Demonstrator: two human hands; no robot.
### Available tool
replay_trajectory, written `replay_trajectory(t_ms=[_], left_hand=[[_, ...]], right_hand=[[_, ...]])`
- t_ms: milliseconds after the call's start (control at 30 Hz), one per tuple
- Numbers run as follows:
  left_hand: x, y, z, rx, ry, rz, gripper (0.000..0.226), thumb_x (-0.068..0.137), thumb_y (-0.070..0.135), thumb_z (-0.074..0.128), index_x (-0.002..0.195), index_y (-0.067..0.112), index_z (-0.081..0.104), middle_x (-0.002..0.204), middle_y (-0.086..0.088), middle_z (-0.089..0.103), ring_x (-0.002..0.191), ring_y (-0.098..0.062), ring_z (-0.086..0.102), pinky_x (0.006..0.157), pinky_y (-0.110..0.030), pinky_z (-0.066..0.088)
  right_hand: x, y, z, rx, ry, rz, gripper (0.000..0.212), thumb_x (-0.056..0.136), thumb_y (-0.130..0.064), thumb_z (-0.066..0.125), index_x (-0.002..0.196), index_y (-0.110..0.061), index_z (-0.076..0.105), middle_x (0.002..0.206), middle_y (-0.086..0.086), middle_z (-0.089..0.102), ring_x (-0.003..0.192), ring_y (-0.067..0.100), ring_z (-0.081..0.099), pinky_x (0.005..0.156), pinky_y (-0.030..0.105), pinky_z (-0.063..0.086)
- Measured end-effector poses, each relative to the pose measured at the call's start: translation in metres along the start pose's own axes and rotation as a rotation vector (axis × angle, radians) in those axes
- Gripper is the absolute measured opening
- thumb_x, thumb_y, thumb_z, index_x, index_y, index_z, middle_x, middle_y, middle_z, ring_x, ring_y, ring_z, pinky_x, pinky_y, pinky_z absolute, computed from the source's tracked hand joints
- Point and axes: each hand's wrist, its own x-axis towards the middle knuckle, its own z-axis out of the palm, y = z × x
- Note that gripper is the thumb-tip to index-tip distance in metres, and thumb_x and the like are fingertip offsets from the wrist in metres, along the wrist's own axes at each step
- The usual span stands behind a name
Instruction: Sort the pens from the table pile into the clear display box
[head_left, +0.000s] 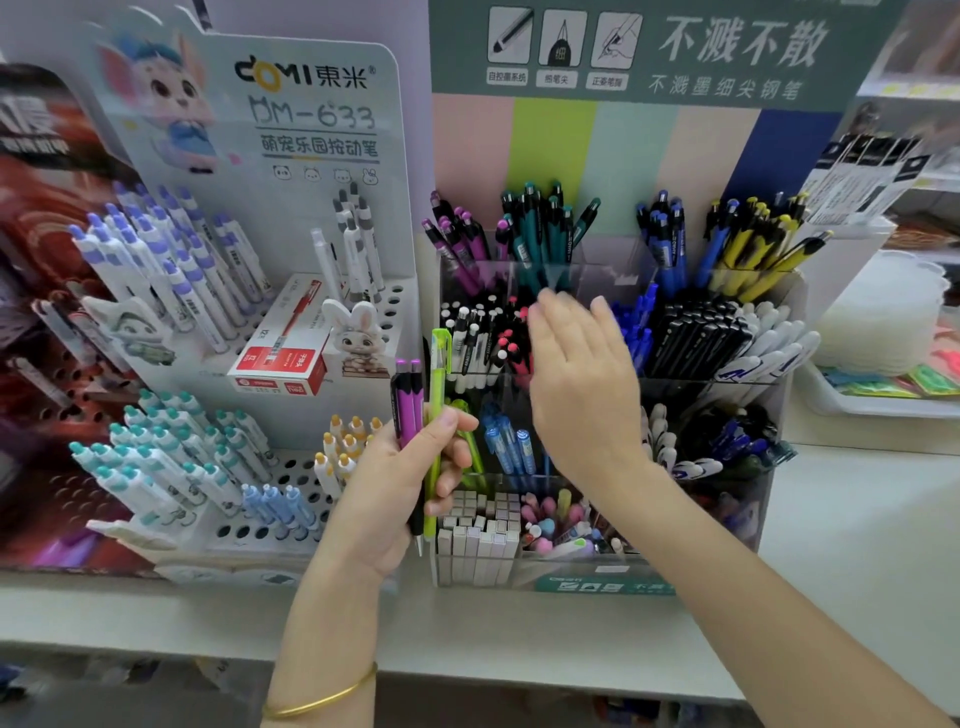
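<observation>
White worktop runs the full width, front edge nearest the camera. Clear display box stands mid-worktop toward the back edge. It is stepped in tiers, with every visible compartment packed upright. The back row holds magenta, teal, blue and yellow pens, and the next tier down holds black-and-white, red-tipped, blue, black and white ones. White perforated stand sits just beside the box, toward the left edge of the worktop, loaded with purple-capped and teal-capped pens. Right hand is up in front of the box's second tier, palm down, fingers straight and spread, holding nothing; it is slightly blurred. Left hand is at the box's front left corner, fingers curled around three pens held upright. Red carton lies on the stand's middle shelf. Two magenta pens and one green pen stick up from the left fist, touching side by side. Gold bangle on the left wrist.
</observation>
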Motion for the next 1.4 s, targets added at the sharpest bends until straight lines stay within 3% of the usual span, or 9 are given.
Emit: replay_trajectory(t_ms=[233, 367, 533, 700, 900, 1067, 1200, 1300, 1400], left_hand=[[0.0, -0.004, 0.0, -0.022, -0.08, -0.001, 0.031, 0.084, 0.027, 0.056, 0.104, 0.004, 0.062, 0.067, -0.003, 0.056, 0.05, -0.009, 0.043, 0.041, -0.018, 0.036], [-0.003, -0.008, -0.004, -0.034, -0.153, 0.015, 0.025, 0.091, 0.027, 0.059, 0.105, 0.009, 0.067, 0.068, -0.005, 0.056, 0.052, -0.011, 0.044, 0.044, -0.02, 0.037], [-0.01, -0.009, -0.009, -0.014, -0.222, 0.002, 0.023, 0.092, 0.029, 0.054, 0.1, 0.02, 0.074, 0.072, -0.009, 0.062, 0.055, -0.014, 0.05, 0.051, -0.023, 0.042], [-0.012, -0.009, -0.026, 0.258, 0.148, 0.08, 0.032, 0.09, 0.033, 0.05, 0.114, 0.018, 0.065, 0.094, -0.004, 0.074, 0.091, -0.018, 0.07, 0.082, -0.035, 0.056], [-0.014, -0.004, -0.024, 0.289, 0.238, 0.118, 0.02, 0.099, 0.024, 0.048, 0.1, 0.011, 0.063, 0.064, 0.001, 0.061, 0.047, -0.01, 0.051, 0.043, -0.021, 0.041], [-0.013, -0.005, -0.02, 0.235, 0.166, 0.042, 0.01, 0.095, 0.017, 0.056, 0.088, 0.009, 0.057, 0.058, 0.002, 0.05, 0.042, -0.008, 0.037, 0.038, -0.018, 0.03], [-0.013, -0.003, -0.016, 0.198, 0.091, 0.027, 0.008, 0.094, 0.012, 0.058, 0.087, 0.009, 0.056, 0.058, 0.002, 0.048, 0.043, -0.009, 0.035, 0.038, -0.018, 0.03], [-0.011, -0.003, -0.011, 0.218, 0.032, 0.039, 0.009, 0.094, 0.013, 0.057, 0.087, 0.007, 0.055, 0.059, 0.001, 0.049, 0.044, -0.009, 0.036, 0.039, -0.018, 0.031], [-0.009, -0.002, 0.003, 0.27, -0.058, 0.053, 0.014, 0.096, 0.015, 0.054, 0.083, 0.01, 0.055, 0.059, -0.001, 0.048, 0.044, -0.009, 0.034, 0.04, -0.021, 0.029]], right_hand=[[0.003, -0.004, -0.003, 0.053, -0.001, 0.06, 0.048, 0.087, 0.002, 0.036, 0.133, 0.002, 0.052, 0.122, 0.016, 0.065, 0.121, 0.03, 0.057, 0.111, 0.051, 0.033], [0.012, -0.018, -0.035, 0.471, 0.067, 0.126, 0.04, 0.088, 0.002, 0.05, 0.128, 0.0, 0.055, 0.111, 0.01, 0.066, 0.101, 0.019, 0.061, 0.094, 0.028, 0.047], [0.018, -0.038, -0.051, 1.058, -0.45, 0.312, 0.029, 0.09, -0.015, 0.064, 0.119, -0.013, 0.061, 0.089, -0.013, 0.057, 0.081, 0.007, 0.059, 0.073, 0.031, 0.057], [0.027, -0.026, -0.048, 0.989, -0.084, 0.442, 0.021, 0.091, -0.009, 0.06, 0.111, -0.013, 0.059, 0.087, -0.008, 0.058, 0.078, 0.009, 0.059, 0.07, 0.022, 0.052], [0.012, -0.037, -0.031, 0.749, -0.105, 0.223, 0.031, 0.088, -0.009, 0.064, 0.118, -0.008, 0.058, 0.092, 0.0, 0.064, 0.082, 0.016, 0.062, 0.075, 0.037, 0.055], [-0.012, -0.044, -0.012, 0.462, -0.167, 0.116, 0.017, 0.078, -0.016, 0.074, 0.09, -0.013, 0.061, 0.07, 0.0, 0.059, 0.07, 0.022, 0.055, 0.064, 0.04, 0.047], [-0.028, -0.042, -0.005, 0.269, -0.153, 0.014, 0.012, 0.084, -0.02, 0.062, 0.08, -0.014, 0.071, 0.086, 0.0, 0.063, 0.082, 0.025, 0.053, 0.065, 0.04, 0.042], [-0.022, -0.042, -0.021, 0.5, -0.13, 0.158, 0.023, 0.084, -0.006, 0.057, 0.102, -0.011, 0.072, 0.093, 0.003, 0.062, 0.088, 0.02, 0.053, 0.075, 0.032, 0.045], [-0.007, -0.04, -0.048, 1.02, -0.314, 0.442, 0.018, 0.091, -0.02, 0.059, 0.106, -0.016, 0.069, 0.093, -0.002, 0.064, 0.085, 0.008, 0.057, 0.078, 0.024, 0.048]])
